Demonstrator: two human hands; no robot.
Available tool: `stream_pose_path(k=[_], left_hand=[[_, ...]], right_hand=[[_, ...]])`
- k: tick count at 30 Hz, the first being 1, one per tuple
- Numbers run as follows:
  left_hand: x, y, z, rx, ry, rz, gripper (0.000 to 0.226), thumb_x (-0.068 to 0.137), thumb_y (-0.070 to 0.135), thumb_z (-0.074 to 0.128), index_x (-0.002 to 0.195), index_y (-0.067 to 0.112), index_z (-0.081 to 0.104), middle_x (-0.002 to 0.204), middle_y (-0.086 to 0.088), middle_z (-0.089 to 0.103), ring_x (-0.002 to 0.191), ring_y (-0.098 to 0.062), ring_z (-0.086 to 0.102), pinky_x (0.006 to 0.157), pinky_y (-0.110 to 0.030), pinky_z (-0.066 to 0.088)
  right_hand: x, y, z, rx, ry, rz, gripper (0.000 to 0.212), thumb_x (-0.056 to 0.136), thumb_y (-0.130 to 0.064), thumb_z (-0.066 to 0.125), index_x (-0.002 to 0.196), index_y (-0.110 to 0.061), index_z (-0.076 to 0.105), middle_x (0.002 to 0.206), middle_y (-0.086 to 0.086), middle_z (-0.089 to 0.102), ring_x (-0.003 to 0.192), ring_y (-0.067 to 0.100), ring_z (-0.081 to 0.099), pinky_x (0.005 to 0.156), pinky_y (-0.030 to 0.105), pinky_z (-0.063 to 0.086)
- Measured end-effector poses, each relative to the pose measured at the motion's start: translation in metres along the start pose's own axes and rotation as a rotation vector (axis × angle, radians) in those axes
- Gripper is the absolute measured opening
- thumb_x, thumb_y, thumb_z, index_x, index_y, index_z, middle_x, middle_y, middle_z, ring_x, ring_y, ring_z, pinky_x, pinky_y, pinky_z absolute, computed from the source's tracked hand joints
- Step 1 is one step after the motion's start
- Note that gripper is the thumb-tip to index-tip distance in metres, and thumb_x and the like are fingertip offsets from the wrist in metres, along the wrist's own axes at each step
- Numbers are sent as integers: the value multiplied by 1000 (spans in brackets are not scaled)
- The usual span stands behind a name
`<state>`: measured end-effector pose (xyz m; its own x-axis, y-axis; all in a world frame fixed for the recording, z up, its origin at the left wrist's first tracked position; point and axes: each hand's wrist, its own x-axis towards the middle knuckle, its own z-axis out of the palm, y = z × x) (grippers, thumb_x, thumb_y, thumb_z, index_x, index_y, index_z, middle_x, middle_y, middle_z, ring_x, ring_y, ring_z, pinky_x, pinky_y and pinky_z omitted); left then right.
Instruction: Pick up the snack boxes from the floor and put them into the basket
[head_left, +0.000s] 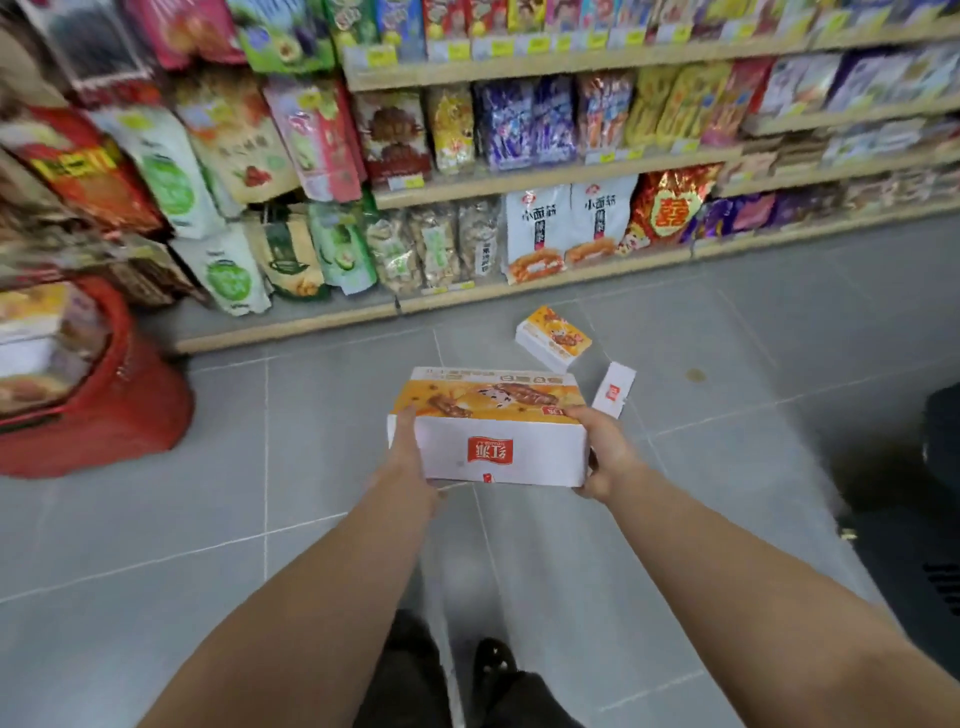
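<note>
Box (491, 431) is centre frame, off the floor, held about level between both hands: orange printed face up, white side with a red logo toward the camera. Left hand (410, 441) is clamped on its left end, one digit up to the top edge, the rest hidden under the box. Right hand (605, 452) is clamped on the right end, thumb lying on the top right corner, other fingers behind or under it, out of sight. Both bare arms reach forward from the bottom of the frame. Second box (553, 338) lies tilted on the floor (260, 467) just above the held one, orange face up. Small box (614, 389), white with a red logo, is on the floor right of centre, just above the right hand in the picture. Basket (145, 415), red, sits at the left edge at mid-height with boxes inside, blurred. Shelves (519, 176) packed with snack bags fill the upper half. Black shoes (488, 670) bottom centre. Dark object (935, 467) at the right edge, can't identify it.
</note>
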<state>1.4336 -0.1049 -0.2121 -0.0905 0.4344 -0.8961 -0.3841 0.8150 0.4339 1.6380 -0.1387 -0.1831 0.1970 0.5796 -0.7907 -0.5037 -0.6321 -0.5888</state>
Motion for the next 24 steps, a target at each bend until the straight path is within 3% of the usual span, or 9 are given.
stream_pose_path(k=[3,5,8,11,13,15,18,20,24], left_hand=[[-19,12,-26,-96,-21,-9,64,61,60,76,108,19,62,97,-10,71,78,-30,66,68,-44,51],[-17,29,-57,-171,27,34,73,52,54,83,112,19,59,101,-10,72,85,-32,68,77,-49,54],[25,57,-119,-276,193,96,109,19,45,91,120,26,53,104,-10,70,87,-35,69,68,-63,53],[20,96,-184,-215,350,300,106,23,38,89,119,23,46,108,-12,68,88,-32,70,65,-57,56],[-11,124,-222,-9,429,492,89,40,26,89,114,19,41,110,-10,63,99,-30,66,82,-51,57],[-18,147,-261,278,474,624,96,51,20,88,129,19,31,117,-7,52,114,-31,55,93,-45,51],[-27,181,-318,705,436,625,110,56,24,85,143,28,19,134,-7,37,122,-30,44,91,-39,51],[-29,202,-350,914,376,628,112,53,27,84,143,34,18,133,-6,37,121,-30,43,84,-44,56],[-25,232,-390,1336,257,682,110,59,32,82,147,33,16,142,-6,37,129,-30,40,102,-40,44]], right_hand=[[1,24,50,-69,-99,-18,59,62,-23,80,118,-20,61,105,13,73,87,34,72,67,52,57],[9,39,83,-99,-174,-1,82,47,-25,87,123,-26,56,117,10,68,100,34,68,73,60,54],[-10,50,143,-243,-220,10,65,65,-19,79,123,-27,51,109,2,64,98,20,59,78,50,52],[-16,66,208,-478,-270,-118,63,80,-7,66,134,-25,39,117,1,55,107,17,47,96,44,39],[-20,73,257,-617,-332,-272,65,83,-5,65,140,-20,38,134,4,47,117,19,46,91,34,37],[-24,84,302,-788,-414,-431,68,83,-3,67,143,-15,38,145,7,41,129,22,42,95,31,40],[-36,103,369,-1067,-555,-641,81,78,-5,73,148,-14,32,151,7,34,139,22,33,110,33,34],[-39,113,411,-1299,-628,-791,92,75,-12,78,151,-16,26,155,8,28,143,22,27,113,28,25],[-39,124,473,-1710,-773,-914,112,71,-28,81,154,-18,8,162,7,7,149,23,7,118,30,9]])
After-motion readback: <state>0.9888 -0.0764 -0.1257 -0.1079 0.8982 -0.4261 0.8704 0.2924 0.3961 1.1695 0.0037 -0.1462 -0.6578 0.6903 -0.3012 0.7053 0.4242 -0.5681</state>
